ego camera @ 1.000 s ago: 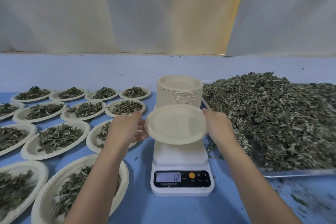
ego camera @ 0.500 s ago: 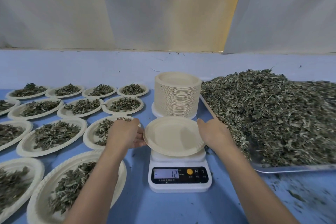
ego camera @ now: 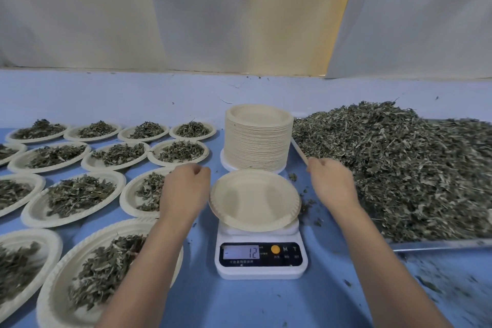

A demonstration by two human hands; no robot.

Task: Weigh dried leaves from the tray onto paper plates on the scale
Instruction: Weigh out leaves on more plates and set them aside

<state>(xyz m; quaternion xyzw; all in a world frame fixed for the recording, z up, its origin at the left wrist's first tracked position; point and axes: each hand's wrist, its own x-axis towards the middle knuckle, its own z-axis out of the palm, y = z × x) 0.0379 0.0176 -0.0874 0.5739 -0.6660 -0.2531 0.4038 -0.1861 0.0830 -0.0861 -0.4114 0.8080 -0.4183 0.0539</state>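
An empty paper plate [ego camera: 254,200] lies on the white digital scale [ego camera: 261,261], whose display reads 12 with a minus sign. My left hand [ego camera: 186,190] hovers just left of the plate, fingers loosely curled, holding nothing. On the other side my right hand [ego camera: 331,184] is lifted off the plate, fingers loosely curled and empty, near the edge of the metal tray [ego camera: 436,243]. The tray carries a big heap of dried leaves [ego camera: 399,168].
A tall stack of empty paper plates [ego camera: 258,138] stands behind the scale. Several paper plates with leaf portions [ego camera: 77,194] cover the blue table to the left. Leaf crumbs [ego camera: 436,282] lie on the table at the front right. A pale wall rises behind.
The plate came down onto the scale. Both hands let go of its rim and drew a little apart, the right one toward the tray.
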